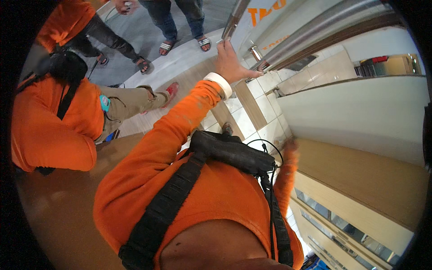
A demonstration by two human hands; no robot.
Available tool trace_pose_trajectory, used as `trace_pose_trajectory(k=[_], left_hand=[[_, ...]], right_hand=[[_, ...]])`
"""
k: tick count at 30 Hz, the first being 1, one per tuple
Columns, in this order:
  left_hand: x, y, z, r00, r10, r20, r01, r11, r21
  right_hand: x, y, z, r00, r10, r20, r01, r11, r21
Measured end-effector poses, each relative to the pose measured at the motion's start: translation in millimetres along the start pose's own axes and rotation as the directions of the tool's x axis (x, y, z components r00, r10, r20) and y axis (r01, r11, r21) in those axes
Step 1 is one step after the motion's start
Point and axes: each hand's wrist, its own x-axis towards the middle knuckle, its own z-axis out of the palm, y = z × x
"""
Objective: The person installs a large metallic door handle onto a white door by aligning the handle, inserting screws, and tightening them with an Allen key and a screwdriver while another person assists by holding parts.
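Note:
My left hand (231, 63) reaches forward with thumb and fingers spread apart. Its fingertips meet the end of a metal upright (232, 24), and the thumb points to a thick metal rail (306, 38). A short metal peg (255, 51) sits between them. Around my left wrist hangs a white roll of tape (218, 84), over the orange sleeve. My right hand (290, 145) is low on the right, beside a beige panel; motion smears it and its fingers cannot be made out.
A co-worker in orange (58, 103) stands close on my left; other people (184, 22) are ahead. A glass panel with orange lettering (265, 24) rises behind the rail. A white partition (355, 117) and a brown counter (360, 180) fill the right side. Tiles (265, 96) cover the floor.

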Motion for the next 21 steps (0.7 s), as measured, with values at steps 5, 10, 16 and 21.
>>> trace_pose_trajectory(k=[5, 10, 16, 21], left_hand=[[-0.5, -11.1, 10.1, 0.982, 0.158, -0.099, -0.150, 0.985, 0.082], [-1.4, -17.2, 8.0, 0.971, 0.187, -0.146, -0.163, 0.973, 0.166], [-0.7, -14.1, -0.2, 0.981, 0.156, -0.118, -0.134, 0.975, 0.176], [-0.6, -17.3, 12.9, 0.980, 0.129, -0.149, -0.090, 0.965, 0.246]], right_hand=[[-3.1, -340.2, -126.5, 0.625, -0.780, -0.029, 0.753, 0.593, 0.285], [5.8, -458.3, -53.9, 0.544, -0.795, 0.270, 0.836, 0.487, -0.252], [15.6, -474.7, -44.8, 0.617, -0.691, 0.376, 0.787, 0.547, -0.286], [11.5, -466.4, -40.1, 0.289, -0.931, -0.223, 0.915, 0.337, -0.223]])
